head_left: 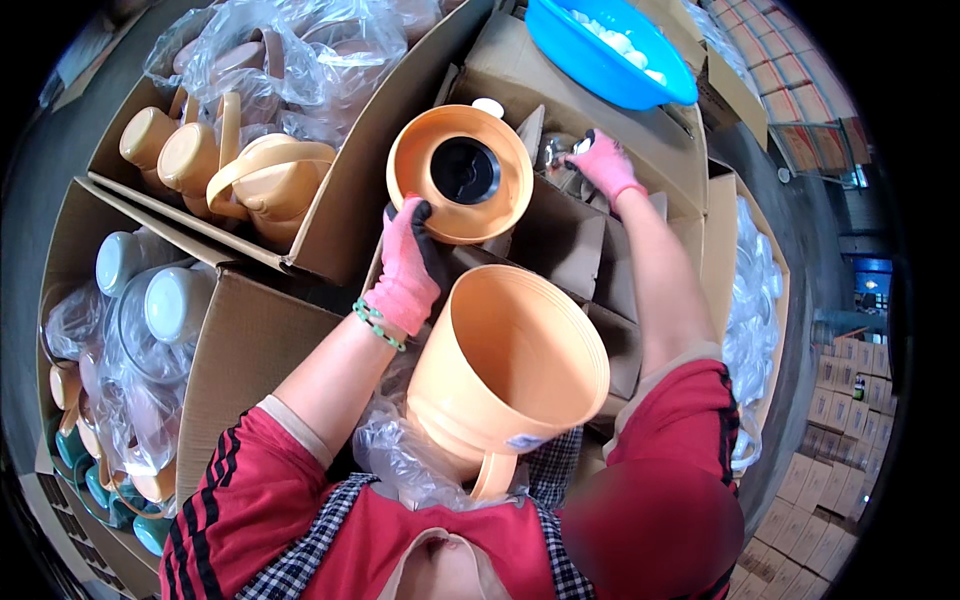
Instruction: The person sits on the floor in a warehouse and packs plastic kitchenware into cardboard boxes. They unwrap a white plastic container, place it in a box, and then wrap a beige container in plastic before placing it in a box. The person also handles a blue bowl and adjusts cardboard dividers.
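My left hand (408,262), in a pink glove with dark fingertips, grips the lower rim of a round peach-orange plastic jug top (410,160). Its inside faces up, with a black disc-like fitting (465,170) at the centre. At upper right, my gloved right hand (606,168) reaches into a divided carton (560,225), fingers closed on a shiny glass piece (556,152) that is partly hidden. Close to my body a large peach-orange jug body (500,360) leans with its wide mouth upward and its handle toward me; neither hand touches it.
A blue basin (610,85) with small white pieces sits at the carton's far end. On the left, an open box (320,200) holds peach jugs and plastic bags; another box (215,400) contains green and peach parts. Bagged items (755,300) fill a box on the right.
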The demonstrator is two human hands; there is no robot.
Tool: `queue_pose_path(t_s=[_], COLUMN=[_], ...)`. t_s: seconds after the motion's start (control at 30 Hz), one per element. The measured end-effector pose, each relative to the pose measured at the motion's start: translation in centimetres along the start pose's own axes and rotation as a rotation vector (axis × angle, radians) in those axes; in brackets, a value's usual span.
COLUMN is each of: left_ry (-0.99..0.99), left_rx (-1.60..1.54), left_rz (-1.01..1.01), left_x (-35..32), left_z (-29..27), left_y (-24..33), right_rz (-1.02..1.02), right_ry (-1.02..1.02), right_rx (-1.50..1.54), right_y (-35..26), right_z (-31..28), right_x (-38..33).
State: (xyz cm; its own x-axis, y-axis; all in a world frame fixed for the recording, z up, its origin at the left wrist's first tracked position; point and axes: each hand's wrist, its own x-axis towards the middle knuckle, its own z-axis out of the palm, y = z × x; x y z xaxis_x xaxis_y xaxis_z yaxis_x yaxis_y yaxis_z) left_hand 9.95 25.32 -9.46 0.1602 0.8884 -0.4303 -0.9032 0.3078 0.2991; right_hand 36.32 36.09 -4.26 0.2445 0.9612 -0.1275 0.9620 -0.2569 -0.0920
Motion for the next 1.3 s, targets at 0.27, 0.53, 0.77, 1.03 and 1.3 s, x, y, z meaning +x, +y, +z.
queue_pose_path(t_s=[0.27,0.53,0.77,1.03,1.3], left_ry=[-0.161,-1.149,-0.909,-0.952,-0.908], left_rx=[-0.020,-0.289,0.638,0.237,0.419], left_rz=[0.084,-0.218,0.841,0.198,0.080], left_x=[-0.5,-4.4,-3.5,-5.3,-10.8], left_z=[0.9,6.2,8.6,6.9,4.6], left_y=[1.4,2.1,5.6,6.1,5.1], right_rz=[-0.146,-0.036,-0.413,-0.090,-0.405], right_ry=[0.497,0.516,0.216,0.017,0.185], right_rx=[0.125,1.492,1.343,1.502,1.401], right_y=[2.3,4.1,-0.7,-1.5,-1.2], right_z=[-17.5,-13.0,-5.9,-3.3,-3.7], right_x=[-12.7,-30.6,-30.3,-29.6,-27.9])
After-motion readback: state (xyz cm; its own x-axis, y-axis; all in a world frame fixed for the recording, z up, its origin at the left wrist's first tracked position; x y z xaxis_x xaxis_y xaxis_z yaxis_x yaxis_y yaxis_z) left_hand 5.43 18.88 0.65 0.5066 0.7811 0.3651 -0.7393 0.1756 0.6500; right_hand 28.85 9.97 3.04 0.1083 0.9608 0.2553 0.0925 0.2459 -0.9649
